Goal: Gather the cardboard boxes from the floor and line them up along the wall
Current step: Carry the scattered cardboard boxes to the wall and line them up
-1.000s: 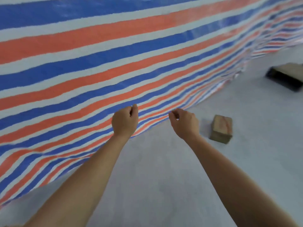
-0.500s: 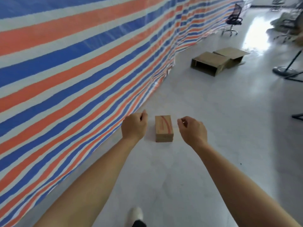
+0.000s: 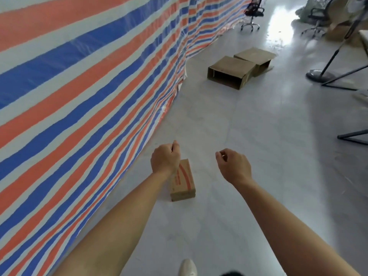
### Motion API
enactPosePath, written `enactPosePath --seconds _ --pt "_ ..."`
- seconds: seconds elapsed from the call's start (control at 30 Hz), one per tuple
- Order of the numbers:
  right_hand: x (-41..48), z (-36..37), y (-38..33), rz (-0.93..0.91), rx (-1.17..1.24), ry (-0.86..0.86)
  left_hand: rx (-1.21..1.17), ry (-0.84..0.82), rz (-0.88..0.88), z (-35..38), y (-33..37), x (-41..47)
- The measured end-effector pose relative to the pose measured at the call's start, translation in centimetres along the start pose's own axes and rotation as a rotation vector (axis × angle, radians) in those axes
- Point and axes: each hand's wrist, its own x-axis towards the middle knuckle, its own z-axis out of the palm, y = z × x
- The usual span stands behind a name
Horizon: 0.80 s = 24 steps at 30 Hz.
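Observation:
A small cardboard box (image 3: 184, 181) with red print lies on the grey floor close to the striped tarp wall (image 3: 83, 92). My left hand (image 3: 165, 158) hangs above the box's far left corner, fingers curled, holding nothing. My right hand (image 3: 233, 165) is loosely closed too, to the right of the box and apart from it. Farther along the floor lies a large open cardboard box (image 3: 231, 71), with a second large box (image 3: 255, 58) right behind it, touching it.
A black office chair (image 3: 253, 13) stands by the tarp at the back, another chair (image 3: 318, 16) at the far right. A fan stand base (image 3: 320, 75) and black metal legs (image 3: 352, 137) sit at the right. My white shoe (image 3: 187, 267) shows at the bottom edge.
The view has swung from the tarp wall to look along the floor. The small box now appears nearer and under my left hand. Both hands stay curled and hold nothing.

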Motion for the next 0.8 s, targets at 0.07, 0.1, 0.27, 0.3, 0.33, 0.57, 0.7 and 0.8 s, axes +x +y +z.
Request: enactPosePath --seconds 0.07,0.1,0.27,0.3,0.33,0.57,0.7,0.8 --pt "3.2 0.9 0.2 0.021 0.001 -0.029 0.006 -0.043 -0.025 2.0 -0.4 3.6" --pt "5.3 1.7 0.4 0.033 -0.003 -0.048 0.005 -0.058 -0.037 3.2 -0.5 5.7" --pt "16.2 6.9 1.1 0.023 -0.022 -0.146 0.013 -0.092 -0.129 9.2 -2.9 14.4" --pt "18.3 8.2 1.3 0.025 -0.021 -0.172 0.026 -0.091 -0.165 10.5 -3.6 16.0" --pt "20.5 9.9 1.5 0.027 -0.022 -0.210 0.034 -0.087 -0.208 12.0 -4.7 17.6" --pt "31.9 24.9 4.6 0.018 -0.011 -0.456 0.076 -0.067 -0.526 23.9 -15.5 25.7" --pt "33.6 36.4 9.0 0.066 -0.009 -0.577 0.083 -0.147 -0.675 32.6 -24.4 26.8" --pt "33.7 45.6 13.2 0.106 -0.010 -0.623 0.097 -0.210 -0.732 39.5 -32.6 26.2"
